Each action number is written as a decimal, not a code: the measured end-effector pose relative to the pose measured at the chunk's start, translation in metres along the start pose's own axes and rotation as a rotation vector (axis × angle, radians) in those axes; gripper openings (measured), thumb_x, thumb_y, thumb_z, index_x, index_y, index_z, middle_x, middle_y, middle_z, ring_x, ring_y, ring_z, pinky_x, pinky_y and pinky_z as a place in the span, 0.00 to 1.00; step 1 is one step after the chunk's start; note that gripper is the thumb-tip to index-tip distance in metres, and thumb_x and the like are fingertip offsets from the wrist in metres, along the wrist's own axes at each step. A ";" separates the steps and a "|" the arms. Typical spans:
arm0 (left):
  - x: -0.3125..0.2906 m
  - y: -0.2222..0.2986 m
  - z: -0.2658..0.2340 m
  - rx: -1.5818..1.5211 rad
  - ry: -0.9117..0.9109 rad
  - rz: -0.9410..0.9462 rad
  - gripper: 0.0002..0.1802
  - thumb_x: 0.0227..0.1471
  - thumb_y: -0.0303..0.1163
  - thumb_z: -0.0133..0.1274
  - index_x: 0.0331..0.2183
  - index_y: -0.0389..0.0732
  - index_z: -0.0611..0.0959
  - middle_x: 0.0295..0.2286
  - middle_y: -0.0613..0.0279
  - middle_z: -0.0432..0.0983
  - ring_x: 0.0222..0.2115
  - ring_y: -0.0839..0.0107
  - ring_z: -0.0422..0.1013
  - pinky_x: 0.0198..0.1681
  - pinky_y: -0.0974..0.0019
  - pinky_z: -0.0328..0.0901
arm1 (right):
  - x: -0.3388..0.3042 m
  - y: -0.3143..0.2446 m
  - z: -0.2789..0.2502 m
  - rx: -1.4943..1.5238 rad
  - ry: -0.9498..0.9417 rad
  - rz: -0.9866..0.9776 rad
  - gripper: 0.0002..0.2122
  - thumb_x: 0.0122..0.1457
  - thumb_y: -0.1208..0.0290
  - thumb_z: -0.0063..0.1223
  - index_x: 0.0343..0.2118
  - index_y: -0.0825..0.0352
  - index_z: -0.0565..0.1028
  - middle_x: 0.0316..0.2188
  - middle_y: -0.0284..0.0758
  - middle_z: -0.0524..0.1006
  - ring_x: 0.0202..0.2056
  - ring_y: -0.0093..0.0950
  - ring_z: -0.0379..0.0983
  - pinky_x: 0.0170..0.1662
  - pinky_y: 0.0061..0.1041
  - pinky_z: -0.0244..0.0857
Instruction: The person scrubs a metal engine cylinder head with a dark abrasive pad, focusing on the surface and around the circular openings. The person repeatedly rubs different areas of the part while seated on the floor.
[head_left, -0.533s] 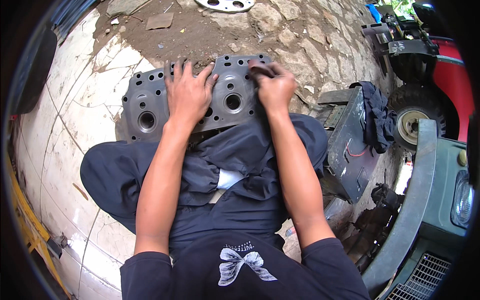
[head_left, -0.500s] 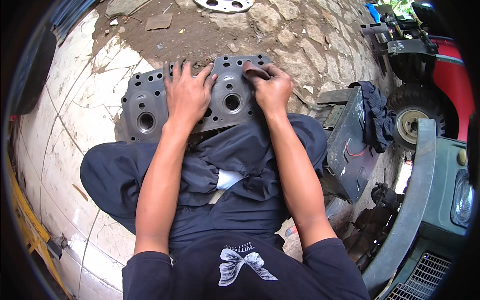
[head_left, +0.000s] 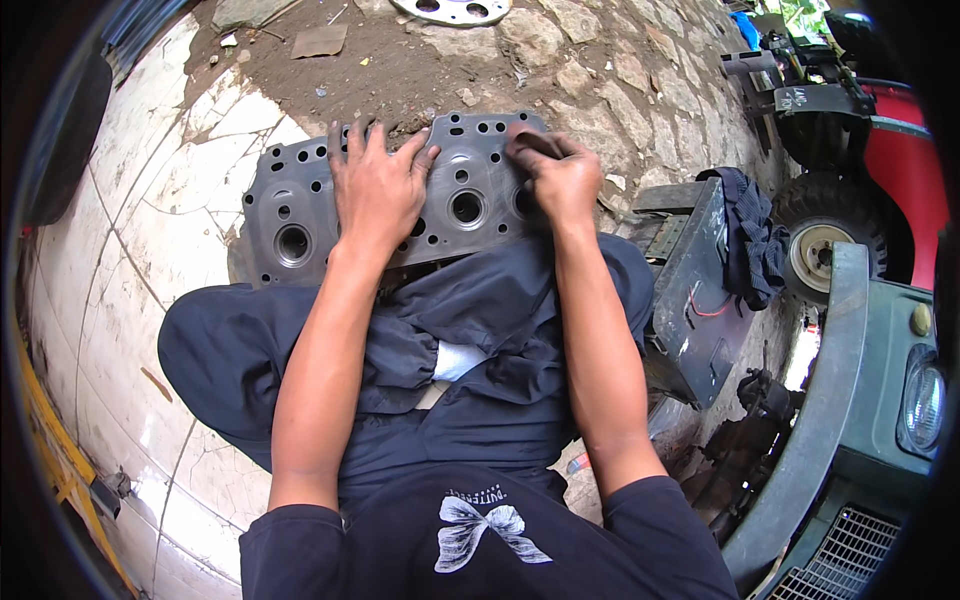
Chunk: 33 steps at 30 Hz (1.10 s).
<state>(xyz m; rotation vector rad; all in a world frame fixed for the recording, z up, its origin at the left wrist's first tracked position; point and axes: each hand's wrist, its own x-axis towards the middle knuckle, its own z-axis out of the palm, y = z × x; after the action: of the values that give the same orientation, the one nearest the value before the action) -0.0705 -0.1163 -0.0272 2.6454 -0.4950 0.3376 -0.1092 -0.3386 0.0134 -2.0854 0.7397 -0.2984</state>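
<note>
The block, dark grey metal with many holes, lies flat on the ground, just before the crossed legs; its place looks the same as half a second ago. What has changed is at its right end: the pad, brown and a little blurred, has shifted to the right, and one bore beside the wrist now shows in part. I judge from this that the rubbing of the block's face goes on in short strokes, and that this end is being worked.

The right hand is closed, its fingers and thumb clamped on the pad; how hard it presses, I cannot tell. The left hand has kept its place, open and flat on the block, with the fingers apart, and no thing is seen in it; it seems to steady the block.

Farther out, a metal disc lies beyond, and to the right stands a box with a dark cloth over it.
</note>
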 end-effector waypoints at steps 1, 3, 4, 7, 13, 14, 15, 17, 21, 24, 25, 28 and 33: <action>0.001 0.000 -0.001 -0.011 0.007 0.007 0.21 0.68 0.52 0.52 0.52 0.55 0.89 0.54 0.53 0.78 0.64 0.49 0.64 0.73 0.41 0.46 | 0.001 -0.005 -0.001 0.060 0.011 0.061 0.12 0.47 0.68 0.77 0.35 0.66 0.88 0.29 0.38 0.88 0.31 0.29 0.85 0.41 0.30 0.76; 0.003 0.002 -0.001 -0.036 0.018 0.027 0.21 0.68 0.52 0.51 0.52 0.55 0.89 0.55 0.53 0.78 0.64 0.48 0.64 0.73 0.41 0.46 | 0.002 -0.002 0.002 -0.005 0.076 -0.022 0.12 0.48 0.69 0.76 0.37 0.66 0.88 0.30 0.38 0.88 0.32 0.29 0.85 0.41 0.30 0.77; 0.003 0.002 0.000 -0.057 0.025 0.030 0.22 0.68 0.53 0.52 0.53 0.54 0.89 0.55 0.51 0.77 0.63 0.47 0.65 0.73 0.40 0.46 | 0.004 0.005 0.002 -0.019 0.060 -0.017 0.12 0.48 0.69 0.76 0.37 0.66 0.88 0.30 0.38 0.88 0.32 0.29 0.86 0.42 0.30 0.77; 0.006 -0.003 0.001 -0.147 0.093 0.004 0.23 0.68 0.54 0.51 0.53 0.53 0.89 0.56 0.45 0.76 0.61 0.44 0.67 0.72 0.39 0.46 | 0.009 0.001 -0.005 0.150 -0.017 0.094 0.13 0.49 0.68 0.76 0.38 0.65 0.89 0.32 0.40 0.88 0.35 0.31 0.87 0.45 0.30 0.77; 0.026 -0.048 -0.015 -0.050 0.139 -0.319 0.28 0.70 0.57 0.46 0.54 0.48 0.87 0.57 0.41 0.74 0.61 0.44 0.66 0.68 0.34 0.51 | 0.004 0.006 -0.004 0.080 0.050 -0.077 0.13 0.50 0.69 0.75 0.37 0.68 0.88 0.30 0.39 0.88 0.32 0.29 0.85 0.41 0.29 0.77; 0.027 -0.058 -0.016 0.008 0.110 -0.385 0.29 0.70 0.58 0.45 0.54 0.48 0.87 0.57 0.40 0.73 0.61 0.44 0.66 0.68 0.34 0.52 | 0.011 0.012 -0.007 0.174 0.052 -0.028 0.13 0.49 0.69 0.76 0.37 0.68 0.88 0.30 0.39 0.88 0.32 0.29 0.85 0.41 0.29 0.77; 0.026 -0.065 -0.016 0.075 0.078 -0.454 0.30 0.70 0.58 0.44 0.54 0.48 0.87 0.57 0.40 0.73 0.61 0.44 0.66 0.67 0.33 0.52 | 0.009 0.006 -0.007 0.104 0.095 0.061 0.15 0.48 0.68 0.77 0.38 0.67 0.88 0.31 0.40 0.88 0.34 0.31 0.86 0.44 0.29 0.76; 0.020 -0.067 -0.011 0.154 -0.011 -0.484 0.33 0.70 0.61 0.42 0.55 0.47 0.87 0.60 0.41 0.71 0.63 0.43 0.64 0.67 0.32 0.52 | -0.004 0.001 0.003 -0.006 0.033 -0.061 0.15 0.48 0.68 0.77 0.38 0.69 0.88 0.31 0.41 0.88 0.34 0.31 0.86 0.43 0.29 0.76; 0.026 -0.059 -0.014 0.177 -0.083 -0.538 0.35 0.70 0.63 0.40 0.56 0.48 0.86 0.60 0.45 0.71 0.64 0.44 0.63 0.66 0.31 0.52 | 0.015 0.009 -0.001 0.005 0.080 0.004 0.15 0.49 0.67 0.77 0.38 0.66 0.89 0.31 0.39 0.88 0.35 0.30 0.86 0.44 0.29 0.76; 0.025 -0.059 -0.013 0.184 -0.101 -0.541 0.35 0.70 0.64 0.40 0.57 0.49 0.86 0.60 0.47 0.72 0.64 0.44 0.63 0.66 0.31 0.52 | -0.003 -0.002 0.007 -0.029 0.047 -0.076 0.14 0.49 0.67 0.77 0.38 0.67 0.89 0.31 0.39 0.88 0.33 0.29 0.86 0.42 0.29 0.77; 0.026 -0.059 -0.013 0.185 -0.105 -0.538 0.35 0.70 0.64 0.40 0.57 0.49 0.86 0.60 0.47 0.72 0.64 0.44 0.63 0.66 0.31 0.52 | -0.011 -0.016 0.003 -0.148 0.041 -0.144 0.13 0.49 0.67 0.76 0.37 0.67 0.89 0.30 0.39 0.88 0.32 0.29 0.85 0.40 0.30 0.76; 0.026 -0.058 -0.015 0.181 -0.129 -0.552 0.35 0.70 0.64 0.40 0.57 0.49 0.86 0.61 0.47 0.71 0.64 0.44 0.62 0.66 0.31 0.52 | 0.011 -0.004 0.006 0.136 0.104 -0.070 0.13 0.50 0.66 0.76 0.36 0.67 0.89 0.30 0.40 0.88 0.32 0.29 0.85 0.40 0.31 0.76; 0.026 -0.057 -0.016 0.174 -0.135 -0.544 0.36 0.70 0.65 0.38 0.58 0.50 0.85 0.61 0.45 0.70 0.65 0.42 0.61 0.66 0.29 0.51 | 0.006 -0.001 0.009 -0.050 0.050 -0.103 0.14 0.48 0.65 0.77 0.35 0.66 0.89 0.30 0.40 0.88 0.32 0.29 0.86 0.41 0.30 0.76</action>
<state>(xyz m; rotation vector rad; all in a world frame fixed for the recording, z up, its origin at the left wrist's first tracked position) -0.0268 -0.0682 -0.0254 2.8452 0.2335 0.0329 -0.0997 -0.3362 0.0091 -2.1745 0.6771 -0.3940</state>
